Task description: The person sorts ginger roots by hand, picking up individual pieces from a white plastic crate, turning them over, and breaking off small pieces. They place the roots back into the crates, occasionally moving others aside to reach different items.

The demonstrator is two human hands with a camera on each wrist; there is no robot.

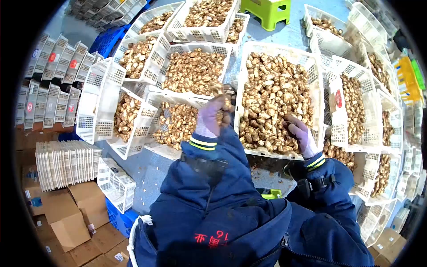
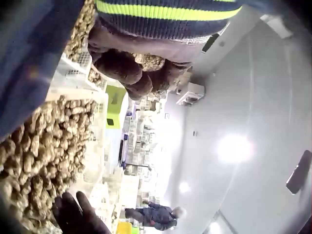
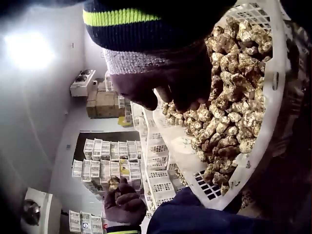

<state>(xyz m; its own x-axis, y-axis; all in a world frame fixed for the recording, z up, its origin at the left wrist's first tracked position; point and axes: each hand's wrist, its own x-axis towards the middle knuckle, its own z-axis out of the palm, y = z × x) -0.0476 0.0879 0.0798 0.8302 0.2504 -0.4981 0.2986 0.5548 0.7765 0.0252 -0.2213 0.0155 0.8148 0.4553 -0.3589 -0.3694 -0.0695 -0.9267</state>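
Lumpy brown-and-cream pieces (image 1: 218, 89) are gripped by the curled, purple-gloved left hand (image 1: 211, 116), near the centre of the head view. Right of centre, the loosely open right hand (image 1: 300, 134) is rested on similar piled pieces (image 1: 273, 93) inside a white perforated plastic crate (image 1: 315, 89).

A lime-green plastic stool (image 1: 267, 12) stands on the pale blue floor (image 1: 149, 171); at the left, a nested row of white perforated plastic baskets (image 1: 66, 164) sits near brown cardboard boxes (image 1: 91, 200) and a bright blue plastic crate (image 1: 119, 218). The wrist views show a white box-shaped unit (image 3: 48, 214) with a round fan (image 3: 32, 209), and a person in dark blue clothing (image 2: 156, 216)
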